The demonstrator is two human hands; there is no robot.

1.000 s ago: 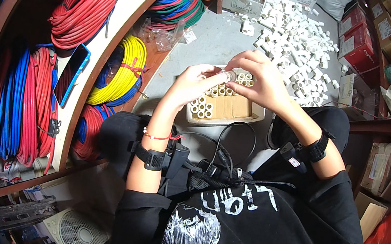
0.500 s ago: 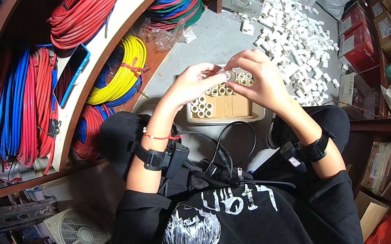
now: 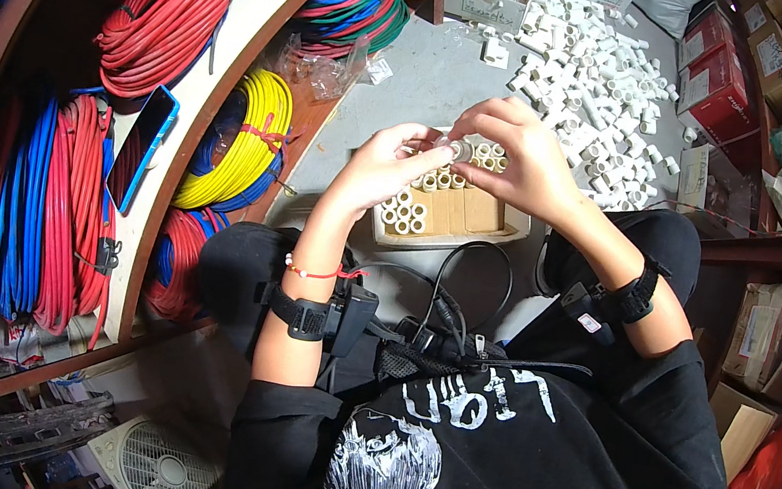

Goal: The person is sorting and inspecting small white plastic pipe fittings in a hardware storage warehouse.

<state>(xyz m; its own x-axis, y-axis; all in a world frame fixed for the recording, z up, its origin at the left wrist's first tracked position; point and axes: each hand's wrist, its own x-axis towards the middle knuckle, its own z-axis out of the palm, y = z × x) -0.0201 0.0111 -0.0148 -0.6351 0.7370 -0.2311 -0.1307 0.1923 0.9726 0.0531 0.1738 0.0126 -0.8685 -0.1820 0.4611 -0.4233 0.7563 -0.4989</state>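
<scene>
Head view, the only one: from where I stand, hardly anything has shifted in the last second. Both hands keep the same place in the upper middle of the frame, above the box (image 3: 482, 216), and their hold looks unchanged.

The left hand (image 3: 391, 166) is partly closed, thumb stretched forward, gripping the near side of a small, pale, roundish piece (image 3: 463, 151). The right hand (image 3: 518, 152) arches in from the other side, fingers bent, thumb and forefinger apart by little more than the piece, which they seem to pinch. Fingers cover much of it, so I cannot tell its exact kind.

What that steadiness means, I judge, is that the close fingerwork goes on: the piece is up in the hands, not set down.

Under them, white fittings (image 3: 403, 214) stand bunched in the lower left of the box, more sit toward its far side, and bare cardboard shows at lower right. A loose pile (image 3: 589, 102) of white fittings spreads across the floor, upper right. At left, the phone (image 3: 141, 150) lies on the shelf edge near the yellow coil (image 3: 250, 137).
</scene>
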